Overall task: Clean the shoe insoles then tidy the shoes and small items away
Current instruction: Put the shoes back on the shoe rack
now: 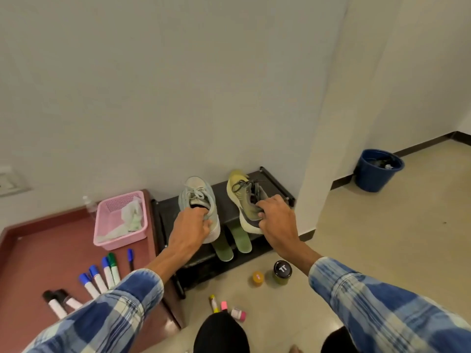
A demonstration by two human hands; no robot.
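My left hand (189, 226) grips the heel of a pale mint shoe (197, 197), and my right hand (276, 215) grips the heel of an olive and yellow shoe (242, 193). Both shoes sit toes toward the wall on the top of a low black shoe rack (276, 184). Two green insoles (240, 239) lie side by side on the rack's front part, between and just below my hands; their far ends are hidden by the shoes.
A pink basket (102, 225) holding a crumpled cloth (131, 216) stands on a red-brown table (33, 263) at the left, with several markers (102, 276) in front. A dark jar (282, 272), an orange pot (258, 278) and small tubes (224, 307) lie on the floor. A blue bucket (374, 174) stands far right.
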